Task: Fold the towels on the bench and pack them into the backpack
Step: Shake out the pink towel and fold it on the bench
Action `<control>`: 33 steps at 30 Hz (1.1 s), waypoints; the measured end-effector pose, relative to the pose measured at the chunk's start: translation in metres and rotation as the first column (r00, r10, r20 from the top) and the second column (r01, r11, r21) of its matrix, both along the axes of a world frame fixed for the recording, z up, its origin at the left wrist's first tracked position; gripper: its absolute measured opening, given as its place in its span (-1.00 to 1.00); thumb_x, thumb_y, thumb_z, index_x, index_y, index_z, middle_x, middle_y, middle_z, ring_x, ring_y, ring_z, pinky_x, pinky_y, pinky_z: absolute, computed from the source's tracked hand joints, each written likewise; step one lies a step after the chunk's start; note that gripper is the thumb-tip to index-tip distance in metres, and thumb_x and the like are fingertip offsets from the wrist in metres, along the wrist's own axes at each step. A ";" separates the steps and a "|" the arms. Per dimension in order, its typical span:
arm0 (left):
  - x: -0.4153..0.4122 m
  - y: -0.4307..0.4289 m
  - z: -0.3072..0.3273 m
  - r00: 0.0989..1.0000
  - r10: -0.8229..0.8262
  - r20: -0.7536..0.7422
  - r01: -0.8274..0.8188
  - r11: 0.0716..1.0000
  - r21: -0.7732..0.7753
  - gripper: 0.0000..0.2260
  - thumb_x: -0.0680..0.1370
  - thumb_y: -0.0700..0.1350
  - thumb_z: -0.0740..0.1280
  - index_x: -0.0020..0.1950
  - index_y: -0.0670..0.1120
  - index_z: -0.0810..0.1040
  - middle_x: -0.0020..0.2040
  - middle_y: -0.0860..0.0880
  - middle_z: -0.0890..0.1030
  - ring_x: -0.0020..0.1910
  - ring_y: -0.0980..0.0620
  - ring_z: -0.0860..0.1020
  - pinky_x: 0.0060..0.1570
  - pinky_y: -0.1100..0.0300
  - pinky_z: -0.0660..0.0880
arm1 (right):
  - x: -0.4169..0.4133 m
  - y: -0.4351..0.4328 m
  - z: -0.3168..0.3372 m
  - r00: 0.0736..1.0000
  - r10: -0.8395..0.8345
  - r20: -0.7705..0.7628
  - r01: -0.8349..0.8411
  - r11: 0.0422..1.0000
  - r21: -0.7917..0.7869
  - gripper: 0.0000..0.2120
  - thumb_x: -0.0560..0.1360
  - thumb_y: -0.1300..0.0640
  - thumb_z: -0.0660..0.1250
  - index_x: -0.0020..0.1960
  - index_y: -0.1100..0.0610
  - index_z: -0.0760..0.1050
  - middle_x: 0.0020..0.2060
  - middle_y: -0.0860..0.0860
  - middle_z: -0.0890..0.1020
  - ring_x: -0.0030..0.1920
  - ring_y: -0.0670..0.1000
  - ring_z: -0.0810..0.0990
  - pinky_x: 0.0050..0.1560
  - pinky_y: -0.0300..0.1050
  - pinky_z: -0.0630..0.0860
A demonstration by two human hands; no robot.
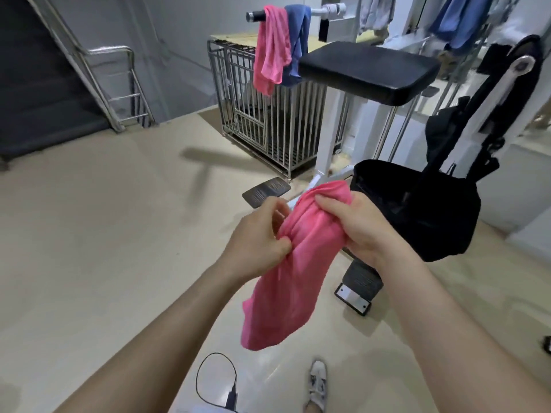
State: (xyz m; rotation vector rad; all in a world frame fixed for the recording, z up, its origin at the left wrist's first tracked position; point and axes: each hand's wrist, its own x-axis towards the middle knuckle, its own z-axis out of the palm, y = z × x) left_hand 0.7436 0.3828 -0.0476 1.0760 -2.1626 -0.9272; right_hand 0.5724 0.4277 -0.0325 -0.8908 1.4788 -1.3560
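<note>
head view | both hands bunch a pink towel (293, 260) in mid-air beside the open black backpack (417, 210) | left hand (258, 239) pinches its edge | right hand (354, 225) grips its top | second pink towel (272, 49) and blue towel (298, 40) hang on the bench's bar (256, 16)

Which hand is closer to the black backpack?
Right. The right hand grips the pink towel just beside the backpack; the left hand pinches the towel's other side, farther away.

Beige floor (89, 234), metal cage (268, 129), stairs (44, 84), perhaps clothes (465, 22)
</note>
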 end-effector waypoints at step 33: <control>-0.101 -0.405 0.001 0.975 0.203 -0.095 -0.195 0.977 0.084 -0.90 0.50 -0.17 0.41 -0.21 -0.11 0.67 -0.43 0.07 0.52 -0.53 0.27 0.34 -0.48 0.32 0.29 | -0.140 -0.382 -0.004 0.968 -0.089 0.234 0.121 0.984 -0.128 -0.57 0.21 0.43 0.04 -0.03 0.15 0.46 -0.03 0.20 0.67 -0.08 0.17 0.57 -0.13 -0.03 0.49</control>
